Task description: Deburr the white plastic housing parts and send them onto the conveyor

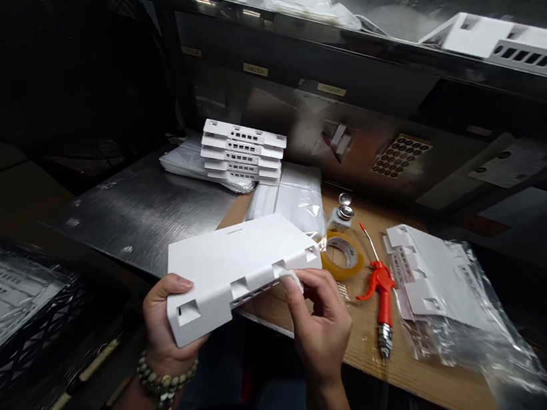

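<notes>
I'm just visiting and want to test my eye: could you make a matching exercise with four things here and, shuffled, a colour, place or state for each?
Things:
1. Trigger gun
2. Left hand
3. Tape roll
4. Casing stack

Descriptions:
A. White, toward the back of the bench
B. Yellow, ring-shaped
C. Mostly red, lying on cardboard
D. Holding one end of a white casing

Pairs: 1-C, 2-D, 3-B, 4-A.

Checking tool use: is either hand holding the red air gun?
No, the red air gun lies on the cardboard, right of the tape roll.
</notes>
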{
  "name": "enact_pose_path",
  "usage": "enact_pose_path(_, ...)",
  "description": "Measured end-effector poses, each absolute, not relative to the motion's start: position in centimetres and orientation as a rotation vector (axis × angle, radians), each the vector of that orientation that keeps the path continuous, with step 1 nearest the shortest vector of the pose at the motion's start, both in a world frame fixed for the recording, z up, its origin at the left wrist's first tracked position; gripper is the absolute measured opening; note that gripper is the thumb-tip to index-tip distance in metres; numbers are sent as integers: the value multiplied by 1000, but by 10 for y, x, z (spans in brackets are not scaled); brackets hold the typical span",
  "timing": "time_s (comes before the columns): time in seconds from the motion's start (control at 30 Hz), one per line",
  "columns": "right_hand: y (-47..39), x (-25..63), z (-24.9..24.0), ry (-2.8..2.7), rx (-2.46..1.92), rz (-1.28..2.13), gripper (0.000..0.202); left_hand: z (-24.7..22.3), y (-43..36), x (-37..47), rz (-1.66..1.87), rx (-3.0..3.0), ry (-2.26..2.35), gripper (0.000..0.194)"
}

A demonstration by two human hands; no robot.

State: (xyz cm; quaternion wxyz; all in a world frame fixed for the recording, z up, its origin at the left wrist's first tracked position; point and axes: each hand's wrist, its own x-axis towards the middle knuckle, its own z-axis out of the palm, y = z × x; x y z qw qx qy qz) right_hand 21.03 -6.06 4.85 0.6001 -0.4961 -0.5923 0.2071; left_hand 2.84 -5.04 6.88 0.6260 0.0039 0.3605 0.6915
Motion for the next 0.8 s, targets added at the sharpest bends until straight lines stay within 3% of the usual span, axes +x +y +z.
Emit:
enact_pose_path(0.17, -60, 197, 43, -1455, -1150, 328, 17, 64, -51, 34, 1561, 30, 780, 71)
enact_pose_path(0.37, -76, 181, 50, -1497, -981, 658, 12, 60, -49, 40, 1578, 57, 697, 62)
enact_pose_path(0.6, -81, 173, 44, -1544, -1018, 489, 25, 58, -49, 45, 1515, 46, 638, 60)
enact_pose_path(0.8, -96, 182, 51, -1526, -833, 732, 19, 47, -46, 34, 1512, 70, 603, 50)
